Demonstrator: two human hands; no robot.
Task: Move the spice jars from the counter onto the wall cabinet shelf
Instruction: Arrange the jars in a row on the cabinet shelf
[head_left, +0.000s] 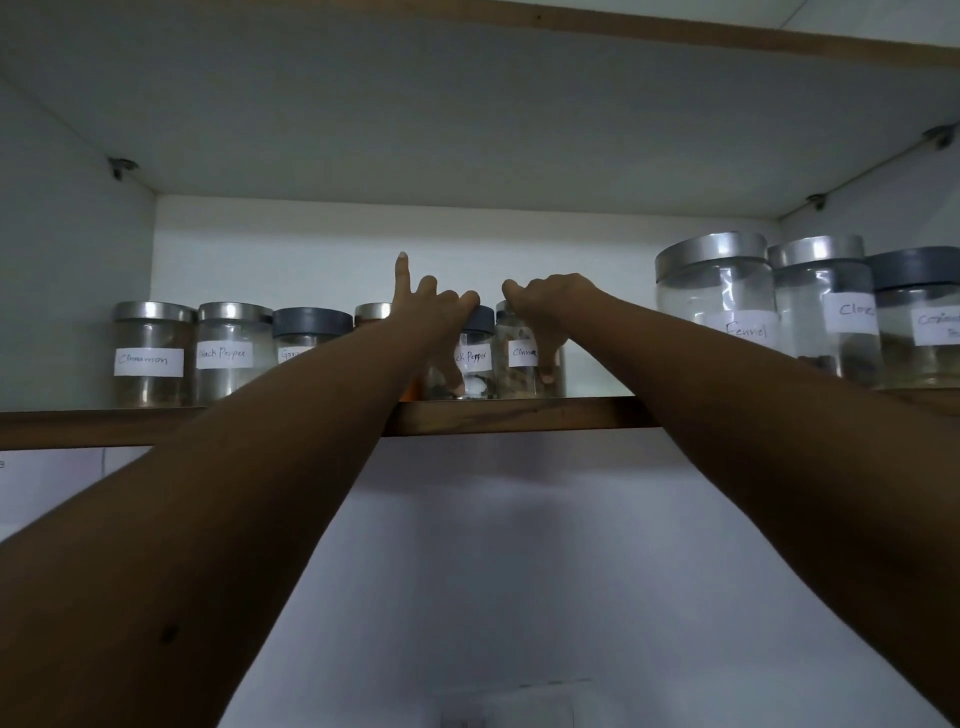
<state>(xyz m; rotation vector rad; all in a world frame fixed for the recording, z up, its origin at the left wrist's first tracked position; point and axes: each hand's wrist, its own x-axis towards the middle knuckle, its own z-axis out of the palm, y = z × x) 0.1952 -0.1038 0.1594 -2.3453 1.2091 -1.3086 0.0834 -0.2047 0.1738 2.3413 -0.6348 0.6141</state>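
Note:
Both my arms reach up to the wall cabinet shelf (519, 415). My left hand (441, 312) grips a glass jar labelled Black Pepper (475, 358) with a dark grey lid; its thumb runs down the front and one finger points straight up. My right hand (550, 306) grips a jar labelled Cinnamon (522, 358), thumb down its front. Both jars stand on the shelf, side by side near the front edge.
To the left stand a Cinnamon jar (150, 356), another Black Pepper jar (228, 353), a grey-lidded jar (309, 332) and a partly hidden silver-lidded jar (371, 312). On the right are larger Fennel (722, 306), Clove (826, 312) and Coriander (919, 322) jars. The cabinet top is close above.

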